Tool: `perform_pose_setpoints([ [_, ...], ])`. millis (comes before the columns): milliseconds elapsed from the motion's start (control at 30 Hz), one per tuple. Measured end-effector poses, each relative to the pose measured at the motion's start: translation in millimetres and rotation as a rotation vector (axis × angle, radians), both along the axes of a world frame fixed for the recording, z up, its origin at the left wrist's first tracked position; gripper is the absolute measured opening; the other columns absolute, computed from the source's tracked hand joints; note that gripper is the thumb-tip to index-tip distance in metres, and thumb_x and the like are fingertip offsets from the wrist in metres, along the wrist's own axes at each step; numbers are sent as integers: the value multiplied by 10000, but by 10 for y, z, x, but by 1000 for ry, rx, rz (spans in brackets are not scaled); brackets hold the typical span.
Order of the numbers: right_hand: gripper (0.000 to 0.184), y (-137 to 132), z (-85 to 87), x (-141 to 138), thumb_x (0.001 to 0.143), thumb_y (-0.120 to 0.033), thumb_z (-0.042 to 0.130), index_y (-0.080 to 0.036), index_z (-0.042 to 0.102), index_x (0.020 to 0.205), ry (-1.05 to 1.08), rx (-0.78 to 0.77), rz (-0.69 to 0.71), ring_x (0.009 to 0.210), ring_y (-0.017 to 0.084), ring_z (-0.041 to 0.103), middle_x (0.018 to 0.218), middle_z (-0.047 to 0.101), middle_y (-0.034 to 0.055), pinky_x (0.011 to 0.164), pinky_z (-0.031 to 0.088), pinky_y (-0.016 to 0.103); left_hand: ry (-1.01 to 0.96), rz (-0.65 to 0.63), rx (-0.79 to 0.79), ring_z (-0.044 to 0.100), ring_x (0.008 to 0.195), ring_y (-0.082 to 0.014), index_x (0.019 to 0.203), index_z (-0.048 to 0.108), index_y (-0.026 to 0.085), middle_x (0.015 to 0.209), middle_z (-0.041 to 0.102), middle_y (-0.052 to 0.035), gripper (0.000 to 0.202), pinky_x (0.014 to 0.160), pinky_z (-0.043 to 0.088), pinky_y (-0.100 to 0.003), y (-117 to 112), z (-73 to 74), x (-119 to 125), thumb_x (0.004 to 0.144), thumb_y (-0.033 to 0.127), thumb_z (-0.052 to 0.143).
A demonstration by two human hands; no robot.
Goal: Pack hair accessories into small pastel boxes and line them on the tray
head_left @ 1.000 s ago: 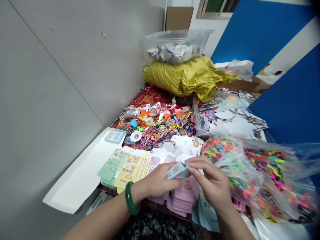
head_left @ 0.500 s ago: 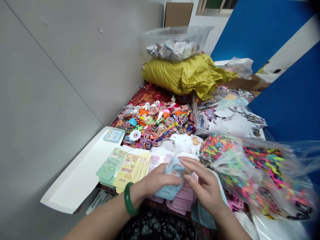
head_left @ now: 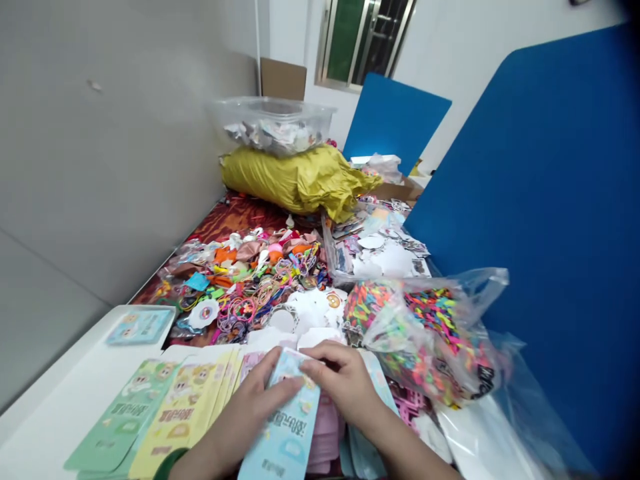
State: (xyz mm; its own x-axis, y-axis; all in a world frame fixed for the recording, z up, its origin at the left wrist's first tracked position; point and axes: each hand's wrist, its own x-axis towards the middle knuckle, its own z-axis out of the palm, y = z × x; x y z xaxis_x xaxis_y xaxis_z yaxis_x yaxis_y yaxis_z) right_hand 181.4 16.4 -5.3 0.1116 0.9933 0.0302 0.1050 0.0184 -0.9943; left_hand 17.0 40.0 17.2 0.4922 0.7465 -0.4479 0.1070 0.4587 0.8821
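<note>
A light blue printed card box (head_left: 293, 427), tilted, is held between both hands in front of me. My left hand (head_left: 255, 400) grips its left side, thumb across the front. At its upper right edge my right hand (head_left: 340, 380) pinches it between thumb and fingers. Green flat packs (head_left: 120, 413) and yellow flat packs (head_left: 183, 407) lie fanned out to the left. Behind and beneath the hands is a pink stack (head_left: 323, 433), with more light blue packs (head_left: 363, 440) to its right, partly hidden by my right forearm.
A white tray (head_left: 50, 393) at the left bears a blue card pack (head_left: 140, 327). Beyond lies a heap of colourful hair ties and trinkets (head_left: 250, 287). Clear bags of bright small pieces (head_left: 425, 333) stand right. Farther back, a clear tub (head_left: 275, 127) rests on a yellow sack (head_left: 295, 180). Blue panels (head_left: 530, 220) border the right.
The view has tilted up and turned right. The light blue box has swung from slanted away to showing its long printed front; both hands stay on it.
</note>
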Motion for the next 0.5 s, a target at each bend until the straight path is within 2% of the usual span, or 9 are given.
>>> perform_pose_setpoints([
  [67,196,61,24,12,710,-374,718,-180,742,726,116,-121,35,597,131,567,650,666,15,588,432,245,-16,22,-30,630,883,-240,1233,487,222,1008,662,-47,510,722,503,-305,27,42,4,801,475,585],
  [133,266,127,57,42,691,-425,723,-159,706,696,233,-232,67,501,99,502,582,619,-5,499,376,221,-41,83,3,634,906,-247,1254,465,245,1070,644,-63,475,712,514,-316,62,68,-10,854,499,488],
  [200,321,188,87,70,691,-482,704,-164,661,707,314,-313,73,426,79,438,545,575,-29,428,312,207,-46,130,218,565,1098,-280,1280,457,274,1277,544,-89,465,831,503,-362,98,66,-51,863,480,476],
  [267,326,247,113,92,716,-502,662,-177,632,722,285,-345,112,391,77,410,518,542,-46,402,285,204,-15,59,594,393,1287,-313,1227,534,287,1419,415,-79,435,1012,392,-424,125,37,-112,814,419,574],
  [333,268,339,146,142,734,-447,640,-179,643,711,103,-311,208,414,88,439,511,541,-44,428,316,209,19,-120,895,341,1321,-308,1113,619,295,1392,457,-58,336,1084,304,-432,142,-8,-183,779,335,633],
  [367,228,413,168,197,742,-399,628,-177,653,694,-35,-266,226,443,96,464,518,554,-36,453,336,212,33,-207,943,398,1283,-292,1080,631,298,1327,523,-55,289,1073,329,-415,145,-33,-220,791,305,622],
  [400,196,512,193,280,751,-354,610,-178,663,682,-200,-209,187,486,106,497,542,578,-27,485,355,213,50,-263,924,476,1216,-268,1072,628,299,1246,584,-52,253,1034,384,-385,147,-59,-258,822,288,588],
  [433,180,639,219,392,759,-318,589,-180,670,675,-359,-155,104,537,116,529,577,607,-17,521,372,215,71,-274,869,537,1142,-247,1088,614,295,1179,622,-52,245,984,436,-352,146,-86,-296,852,286,551],
  [500,197,964,264,684,793,-291,538,-191,673,690,-671,-84,-226,646,133,578,658,653,-7,590,390,217,122,-193,728,585,1069,-234,1164,572,280,1156,636,-61,292,925,483,-320,139,-144,-374,880,326,520],
])
